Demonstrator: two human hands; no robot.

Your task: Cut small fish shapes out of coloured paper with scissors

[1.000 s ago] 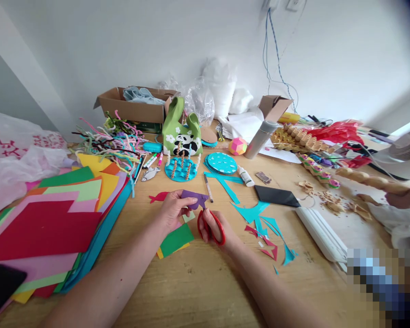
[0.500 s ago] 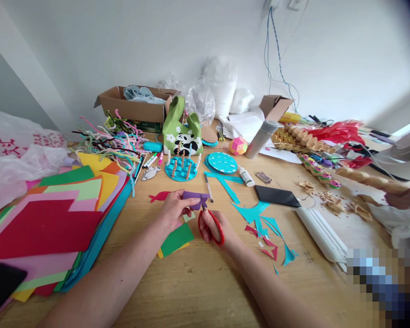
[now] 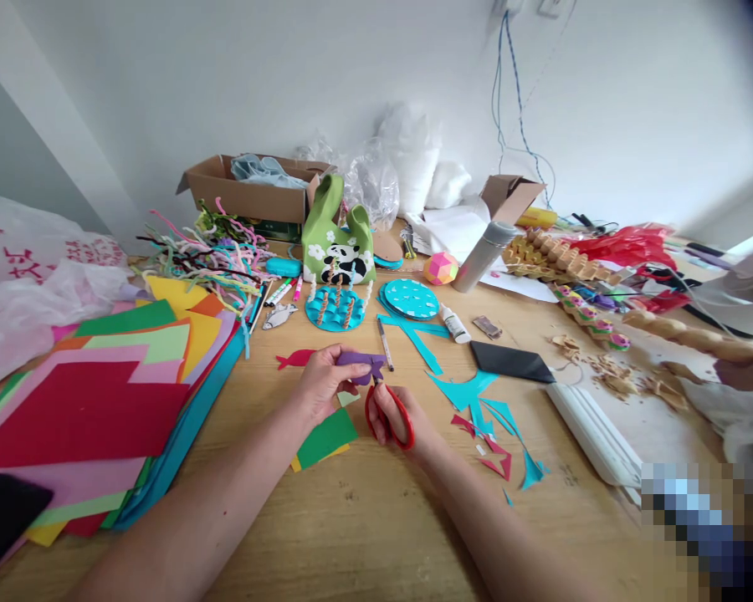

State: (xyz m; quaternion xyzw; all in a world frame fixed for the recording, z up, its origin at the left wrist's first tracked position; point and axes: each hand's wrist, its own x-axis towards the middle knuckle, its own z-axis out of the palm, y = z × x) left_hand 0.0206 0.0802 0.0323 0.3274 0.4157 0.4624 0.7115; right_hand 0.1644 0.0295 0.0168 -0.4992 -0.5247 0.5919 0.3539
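Between the thumb and fingers of my left hand (image 3: pixel 321 382) is a purple piece (image 3: pixel 353 369) of paper or foam. My right hand (image 3: pixel 396 415) is closed round the red handles of a pair of scissors (image 3: pixel 407 422). The blades meet the right end of the purple piece, where a notched shape shows. A red fish-shaped cutout (image 3: pixel 296 359) lies just behind my left hand. Under and in front of the hands rest a green sheet (image 3: pixel 327 438) and a pale green scrap (image 3: pixel 347 399).
Coloured sheets (image 3: pixel 75 410) are stacked at the left. Turquoise scraps (image 3: pixel 468 391) and red scraps (image 3: pixel 497 460) lie right of the scissors. Behind stand a green panda bag (image 3: pixel 339 251), a glue bottle (image 3: pixel 454 324) and a grey tumbler (image 3: pixel 484 255). A black object (image 3: pixel 511 360) lies at the right.
The purple piece has tilted slightly in my left hand, and its notched end looks a little different at the blades. The whole view has shifted slightly.
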